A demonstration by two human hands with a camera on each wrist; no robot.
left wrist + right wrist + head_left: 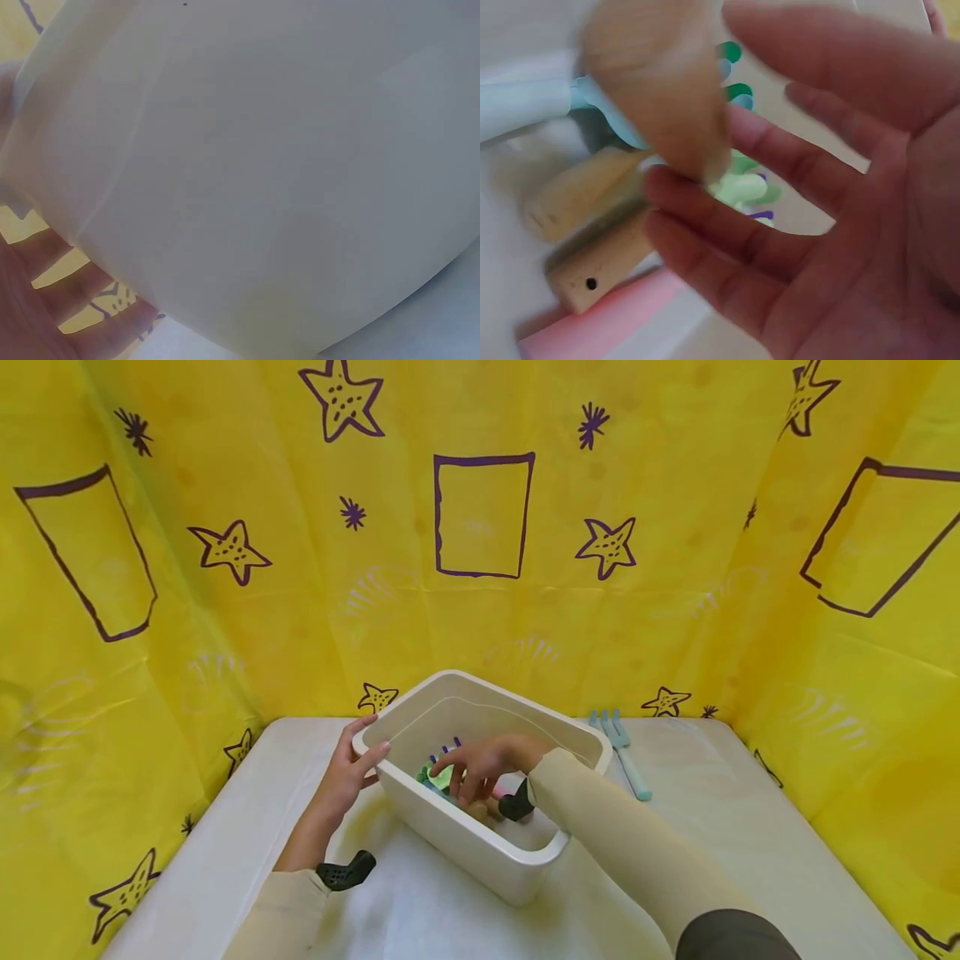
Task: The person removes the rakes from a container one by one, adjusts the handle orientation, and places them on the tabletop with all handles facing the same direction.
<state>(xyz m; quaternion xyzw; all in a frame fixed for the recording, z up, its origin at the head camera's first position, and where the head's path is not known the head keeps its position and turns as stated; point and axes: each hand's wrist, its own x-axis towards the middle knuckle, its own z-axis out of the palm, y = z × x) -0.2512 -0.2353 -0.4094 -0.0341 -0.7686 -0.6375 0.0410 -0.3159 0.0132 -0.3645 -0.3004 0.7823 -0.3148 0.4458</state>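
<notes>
A wooden piece (660, 82), blurred in the right wrist view, lies inside the white bin (465, 839), right by the fingertips of the right hand (487, 764). That hand reaches down into the bin with its fingers parted and loosely bent, not wrapped round anything; whether they touch the wood cannot be told. Next to the piece are a pale wooden handle (577, 195), a second wooden handle (592, 262) with a dark hole near its end, and a pink handle (604, 319) along the latter. A light blue handle (525, 109) lies on the other side, while a green item (441, 778) and several purple tips (444, 750) show beyond the fingers.

The left hand (347, 777) grips the bin at its left corner, the thumb over the rim and other fingers along the outside. The bin sits diagonally on the white surface (720, 802). Just beside its right end lies a light blue fork (633, 770), with more light blue tines next to it. Beige sleeves (600, 818) cover both arms. Around the surface hangs yellow cloth (472, 618) with dark purple stars and four-sided outlines.
</notes>
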